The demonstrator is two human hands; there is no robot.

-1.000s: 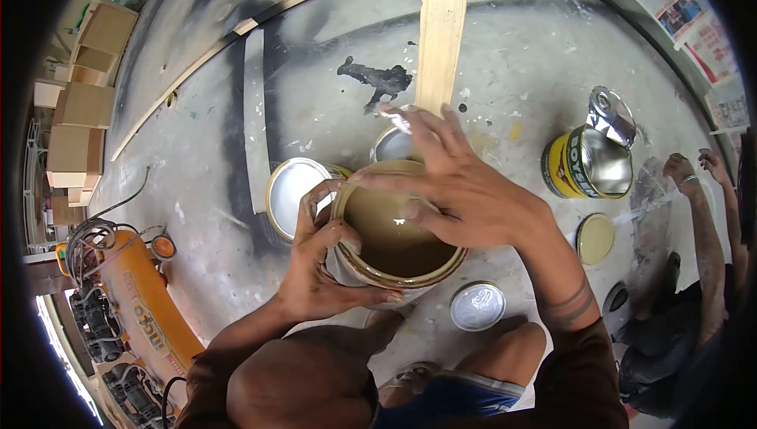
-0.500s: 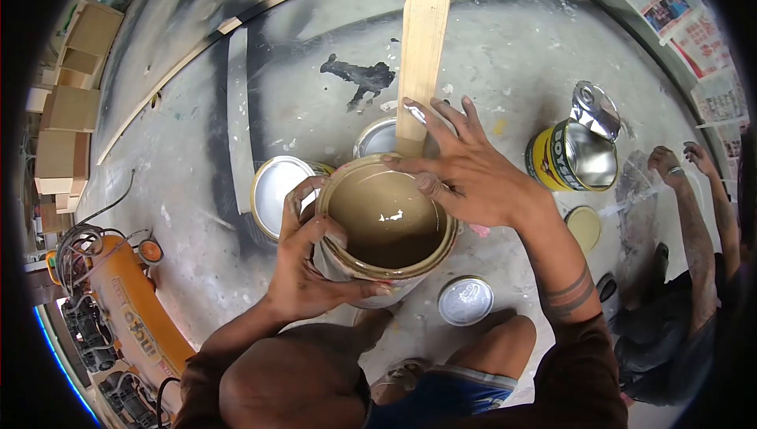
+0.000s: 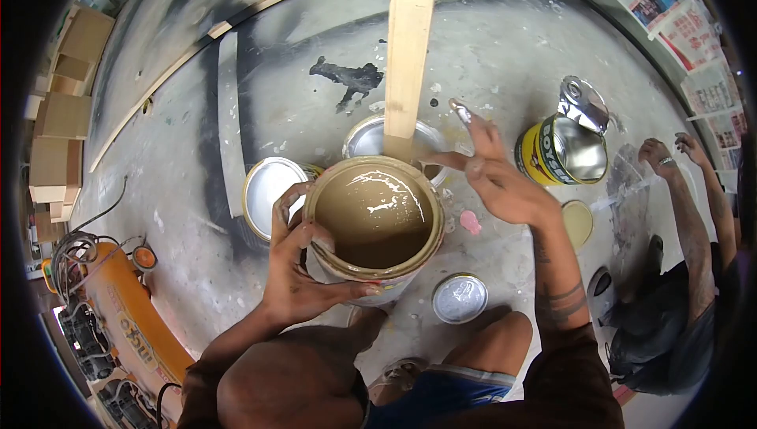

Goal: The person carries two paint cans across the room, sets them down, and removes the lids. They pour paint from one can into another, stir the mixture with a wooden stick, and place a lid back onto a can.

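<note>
A can of brown paint [image 3: 378, 220] is tilted a little toward me, its open top facing up. My left hand [image 3: 296, 259] grips its left side, thumb along the near side and fingers at the rim. To the right of the can, my right hand [image 3: 493, 173] is open with fingers spread, and one fingertip carries silvery paint. Its lowest finger points at the far rim. Just behind the can, a flat wooden stick [image 3: 408, 50] leans over a wide round container [image 3: 365, 139], its lower end stained brown. A can with a pale silvery top [image 3: 272, 192] stands left of the paint can.
An opened yellow Boysen can [image 3: 544, 153] with its lid bent up stands at the right. A round silver lid [image 3: 460, 298] and a yellowish lid [image 3: 577, 224] lie on the floor. An orange compressor [image 3: 130, 311] is at the left. Another person's arms [image 3: 682, 208] show far right.
My right hand has moved off the can's rim toward the right, its fingers apart. The can has shifted slightly left in view, and light streaks now ripple across the paint. My left hand keeps its grip.
</note>
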